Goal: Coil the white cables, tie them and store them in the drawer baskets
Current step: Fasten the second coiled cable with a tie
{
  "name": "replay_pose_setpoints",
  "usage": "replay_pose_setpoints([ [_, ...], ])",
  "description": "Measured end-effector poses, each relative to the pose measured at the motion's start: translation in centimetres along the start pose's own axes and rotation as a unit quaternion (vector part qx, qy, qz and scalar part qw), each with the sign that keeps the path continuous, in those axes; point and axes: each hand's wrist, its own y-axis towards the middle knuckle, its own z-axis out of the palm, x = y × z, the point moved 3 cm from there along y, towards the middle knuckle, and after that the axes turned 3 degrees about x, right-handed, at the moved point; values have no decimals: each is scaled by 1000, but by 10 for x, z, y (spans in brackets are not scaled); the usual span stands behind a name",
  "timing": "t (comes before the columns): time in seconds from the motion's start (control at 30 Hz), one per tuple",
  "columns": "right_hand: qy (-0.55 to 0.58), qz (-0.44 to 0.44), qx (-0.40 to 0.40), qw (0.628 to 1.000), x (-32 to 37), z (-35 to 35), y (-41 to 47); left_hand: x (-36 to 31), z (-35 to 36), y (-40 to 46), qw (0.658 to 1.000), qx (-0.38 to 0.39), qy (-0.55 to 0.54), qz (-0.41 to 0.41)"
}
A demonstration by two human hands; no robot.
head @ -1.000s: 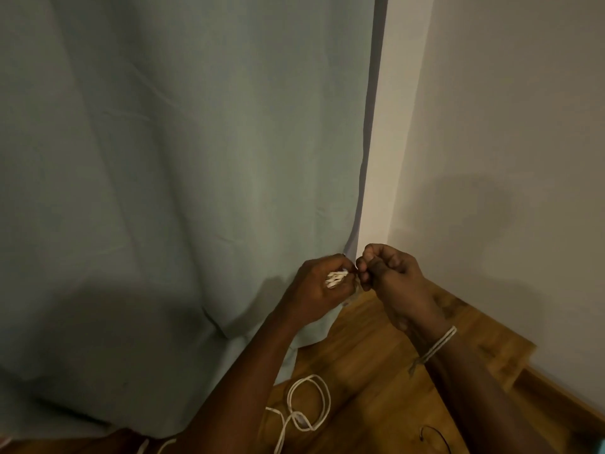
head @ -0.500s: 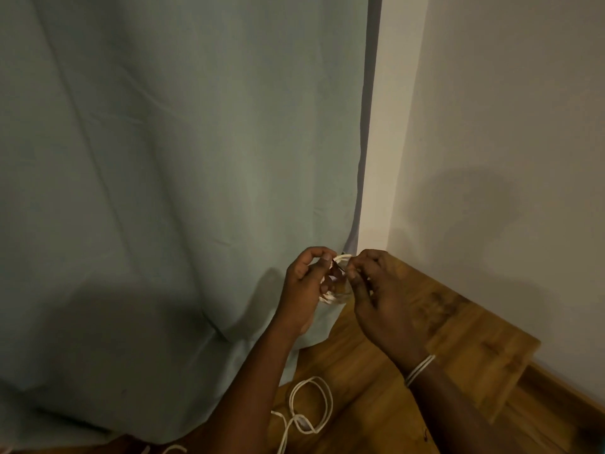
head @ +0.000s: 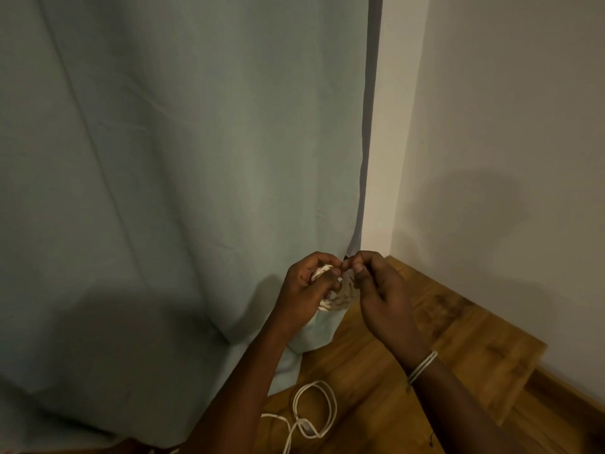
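Observation:
My left hand point(head: 306, 286) grips a small coil of white cable point(head: 322, 271), whose loops show above and below the fingers. My right hand point(head: 376, 290) is close beside it, thumb and fingertips pinched together at the coil's top edge; what they pinch is too small to tell. A second white cable point(head: 314, 411) lies in a loose loop on the wooden floor below my forearms. No drawer or basket is in view.
A pale green curtain point(head: 180, 191) hangs across the left and centre, its hem reaching the floor. A white wall point(head: 507, 158) forms the corner on the right. The wooden floor point(head: 442, 339) runs along the wall.
Both hands have stayed together at the coil. The right hand's fingers have shifted from beside the coil to its top edge, and the left hand's grip has turned slightly.

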Motion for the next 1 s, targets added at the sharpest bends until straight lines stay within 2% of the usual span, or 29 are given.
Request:
replay_pose_setpoints([
  [0.13,50,45,5,998,-1,0,4,-3,6,-4,995,34,81,55],
  [0.23,105,76,12,991,-2,-2,7,-4,7,-5,991,44,101,79],
  [0.4,118,94,18,988,3,-6,14,-6,11,-10,989,49,106,91],
  [0.6,184,224,38,956,-15,-1,13,3,18,-24,987,34,135,84],
  [0.8,114,135,45,983,-2,3,6,7,12,-19,990,-23,108,82],
  [1.0,109,109,14,988,-1,13,-5,17,10,-15,993,-95,-33,-64],
])
